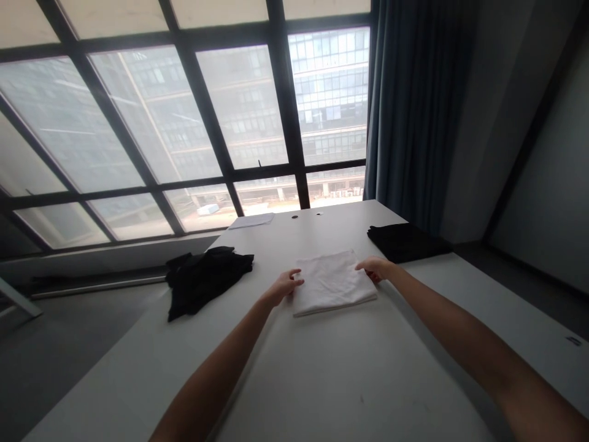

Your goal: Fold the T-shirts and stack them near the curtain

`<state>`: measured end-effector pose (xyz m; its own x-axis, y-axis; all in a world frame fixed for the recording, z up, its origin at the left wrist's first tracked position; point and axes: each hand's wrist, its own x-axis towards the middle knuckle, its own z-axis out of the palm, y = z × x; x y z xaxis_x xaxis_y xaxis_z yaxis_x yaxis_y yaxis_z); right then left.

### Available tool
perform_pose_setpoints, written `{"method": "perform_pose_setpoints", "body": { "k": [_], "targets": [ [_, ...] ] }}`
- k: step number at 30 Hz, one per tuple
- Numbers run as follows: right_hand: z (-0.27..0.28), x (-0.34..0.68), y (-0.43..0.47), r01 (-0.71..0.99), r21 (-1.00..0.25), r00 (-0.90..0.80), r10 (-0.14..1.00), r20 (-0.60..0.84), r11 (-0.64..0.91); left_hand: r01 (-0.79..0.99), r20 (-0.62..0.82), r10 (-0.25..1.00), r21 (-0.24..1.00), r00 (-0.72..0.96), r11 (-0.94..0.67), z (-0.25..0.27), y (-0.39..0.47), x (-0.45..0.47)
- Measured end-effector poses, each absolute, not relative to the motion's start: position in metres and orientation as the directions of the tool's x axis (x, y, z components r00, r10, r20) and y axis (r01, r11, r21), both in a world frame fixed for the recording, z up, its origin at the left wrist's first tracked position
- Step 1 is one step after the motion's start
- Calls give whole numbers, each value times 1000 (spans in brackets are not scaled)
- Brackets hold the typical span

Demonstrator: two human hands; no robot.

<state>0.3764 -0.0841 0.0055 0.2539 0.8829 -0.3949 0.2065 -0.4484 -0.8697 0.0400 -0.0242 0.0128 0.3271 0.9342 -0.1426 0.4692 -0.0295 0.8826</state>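
Note:
A folded white cloth lies flat on the white table, a roughly rectangular bundle with light creases on top; its exact kind does not show. At its left edge, my left hand is closed, thumb and fingers pinching the fabric. My right hand grips the opposite edge near the upper right corner, with some fingers tucked out of sight beneath it. Both forearms reach forward over the table.
A loosely heaped black cloth hangs partly over the table's left edge. Folded black fabric lies at the right. Flat white cloth rests at the far left corner. Beyond stand large windows and a blue curtain.

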Motion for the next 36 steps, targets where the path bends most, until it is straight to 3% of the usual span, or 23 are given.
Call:
{"method": "perform_pose_setpoints", "body": {
  "k": [5,7,10,14,23,30,36],
  "targets": [
    [9,374,-90,196,-864,241,877,-416,-464,450,139,930,844,342,-292,-6,-29,45],
    [11,375,-92,161,-884,212,890,-403,-438,404,118,929,876,351,-265,-9,-30,44],
    [12,375,-95,78,-911,164,906,-389,-405,235,-14,928,969,372,-79,-7,-32,45],
    [13,373,-101,-44,-930,89,926,-368,-366,79,-135,913,990,386,114,-1,-37,49],
    [34,397,-129,-253,-956,80,982,-170,-145,-29,5,877,1000,480,11,32,-51,92],
    [83,511,-157,-302,-953,274,955,-109,-22,-177,158,825,982,543,-72,74,-40,207],
    [102,623,-160,-258,-966,455,883,-115,8,-208,172,766,977,620,-51,80,-16,343]
  ]
}}
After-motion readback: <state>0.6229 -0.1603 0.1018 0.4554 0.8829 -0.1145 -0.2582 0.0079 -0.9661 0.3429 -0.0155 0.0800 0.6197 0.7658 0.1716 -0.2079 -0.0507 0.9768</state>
